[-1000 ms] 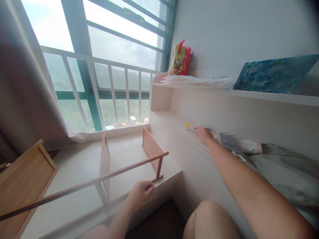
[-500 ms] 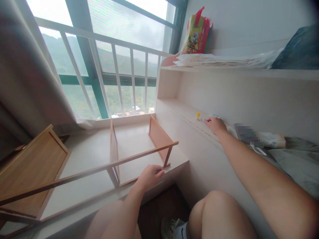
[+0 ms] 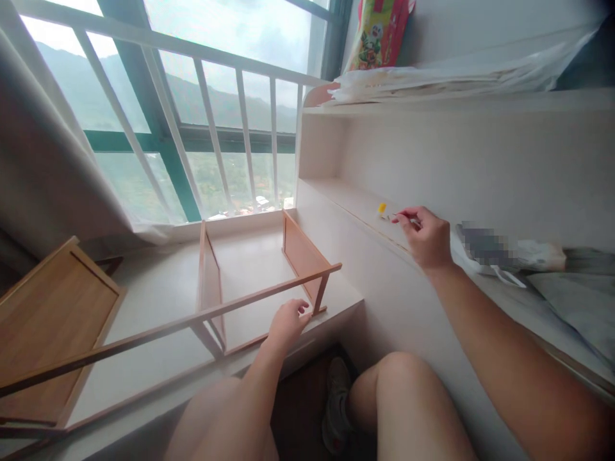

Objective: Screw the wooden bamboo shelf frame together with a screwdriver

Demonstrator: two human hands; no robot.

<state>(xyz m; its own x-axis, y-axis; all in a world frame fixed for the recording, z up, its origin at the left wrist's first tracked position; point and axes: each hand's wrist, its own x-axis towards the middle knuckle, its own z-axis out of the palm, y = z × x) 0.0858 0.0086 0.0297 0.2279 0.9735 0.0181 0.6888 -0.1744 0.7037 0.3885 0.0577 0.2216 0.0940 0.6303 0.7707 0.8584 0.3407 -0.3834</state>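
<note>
Brown wooden framework (image 3: 305, 253), its panels joined by a long rail, sits on a white ledge (image 3: 250, 256) below a window with a white railing (image 3: 243, 105). The left hand (image 3: 289, 318) is just beside the framework's near right foot, fingers loosely curled; whether it touches or holds anything, I cannot tell. To the right, on a pale shelf (image 3: 331, 191), a small yellow object (image 3: 382, 208) lies with tiny pieces (image 3: 385, 218) next to it. The right hand (image 3: 429, 237) is close beside them, thumb and forefinger drawn together; anything pinched there is too small to make out. Farther right are a pixelated dark item (image 3: 485, 245) and grey cloth (image 3: 571, 304).
</note>
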